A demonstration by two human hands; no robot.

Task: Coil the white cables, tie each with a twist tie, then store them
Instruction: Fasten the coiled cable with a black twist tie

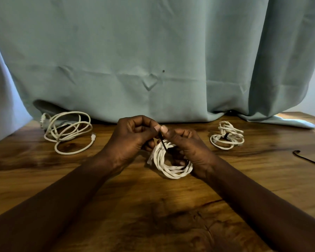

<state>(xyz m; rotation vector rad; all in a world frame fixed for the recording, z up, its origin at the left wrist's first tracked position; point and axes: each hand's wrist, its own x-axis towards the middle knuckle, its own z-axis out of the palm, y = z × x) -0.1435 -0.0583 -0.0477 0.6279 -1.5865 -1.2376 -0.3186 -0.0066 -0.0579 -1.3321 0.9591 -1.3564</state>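
Twist tie (163, 144) near-upright (top leaning left)

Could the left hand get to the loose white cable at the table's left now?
Probably not at once: the left hand pinches the black twist tie. It must let go first; nothing lies between it and the loose cable.

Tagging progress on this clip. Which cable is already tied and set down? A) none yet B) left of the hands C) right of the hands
C: the right coil lies apart from both hands with a black tie round its middle; the left cable lies loose, while left hand and right hand pinch a second tie at the middle coil.
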